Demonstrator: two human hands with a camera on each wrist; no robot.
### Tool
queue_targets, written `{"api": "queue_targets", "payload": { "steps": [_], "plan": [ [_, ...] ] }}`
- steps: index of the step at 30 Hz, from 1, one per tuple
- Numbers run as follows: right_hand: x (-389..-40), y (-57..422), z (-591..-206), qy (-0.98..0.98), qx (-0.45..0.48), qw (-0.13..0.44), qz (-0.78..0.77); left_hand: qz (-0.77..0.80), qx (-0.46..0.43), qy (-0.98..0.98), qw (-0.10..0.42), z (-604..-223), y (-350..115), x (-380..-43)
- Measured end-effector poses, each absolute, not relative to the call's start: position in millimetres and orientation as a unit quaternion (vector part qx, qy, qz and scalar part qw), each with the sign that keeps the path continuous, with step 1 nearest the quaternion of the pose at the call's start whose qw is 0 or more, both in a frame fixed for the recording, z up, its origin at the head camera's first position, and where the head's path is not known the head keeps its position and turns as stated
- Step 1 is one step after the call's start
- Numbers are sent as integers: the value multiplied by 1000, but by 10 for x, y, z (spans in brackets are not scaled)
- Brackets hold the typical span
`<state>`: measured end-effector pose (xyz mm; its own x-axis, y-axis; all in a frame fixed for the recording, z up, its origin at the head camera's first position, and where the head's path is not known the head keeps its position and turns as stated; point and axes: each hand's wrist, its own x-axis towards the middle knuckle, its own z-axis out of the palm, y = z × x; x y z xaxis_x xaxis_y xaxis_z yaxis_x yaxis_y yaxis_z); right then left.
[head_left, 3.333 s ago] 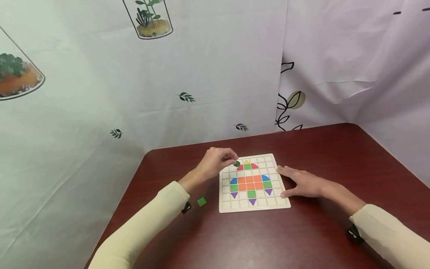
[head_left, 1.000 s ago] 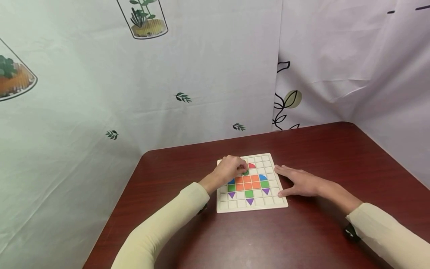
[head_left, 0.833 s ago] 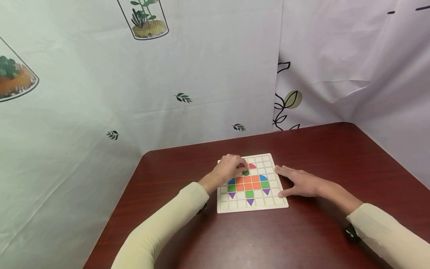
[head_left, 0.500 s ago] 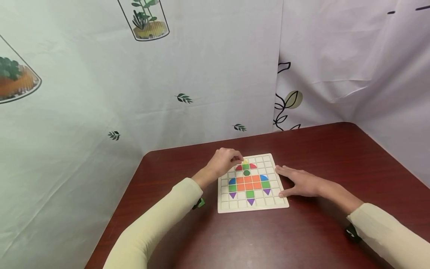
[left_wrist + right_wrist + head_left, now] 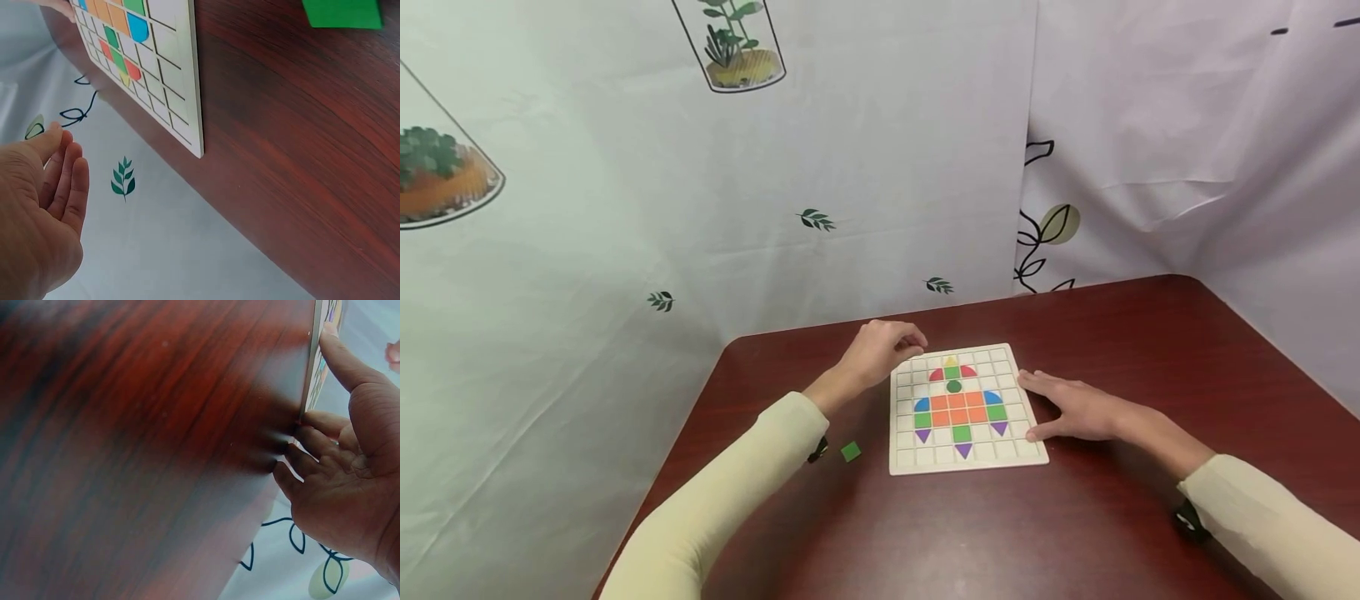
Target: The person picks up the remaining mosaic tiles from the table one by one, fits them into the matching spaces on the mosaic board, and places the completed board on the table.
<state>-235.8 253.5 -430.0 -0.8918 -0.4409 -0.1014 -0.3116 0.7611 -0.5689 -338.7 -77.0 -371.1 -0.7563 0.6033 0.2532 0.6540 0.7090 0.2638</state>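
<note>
A white gridded puzzle board (image 5: 906, 457) lies on the table, bearing flat colored pieces: orange and green squares, purple triangles, red and blue rounded pieces and a small yellow triangle. Below the upper green square sits a dark green round piece (image 5: 953, 387). My left hand (image 5: 883, 350) hovers by the board's upper left corner. Its fingers are loosely bent, and the left wrist view shows nothing between thumb and fingers. My right hand (image 5: 1078, 407) rests at the board's right edge with fingers spread; in the right wrist view its thumb (image 5: 347, 356) touches the board.
A loose green square piece (image 5: 850, 451) lies on the dark red wooden table (image 5: 955, 533), left of the board and near the left wrist. Behind the table hangs a white curtain (image 5: 880, 167) printed with leaves and plants.
My left hand brought the dark green round piece onto the board, let it go below the upper green square, then drew back up and left. My right hand stays in place.
</note>
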Motion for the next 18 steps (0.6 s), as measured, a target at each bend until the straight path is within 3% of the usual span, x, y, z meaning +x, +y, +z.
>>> {"api": "queue_targets", "payload": {
  "steps": [18],
  "plan": [
    [-2354, 2543, -4303, 930, -205, 118, -282, -197, -303, -929, 79, -3612, -1354, -3205]
  ]
}}
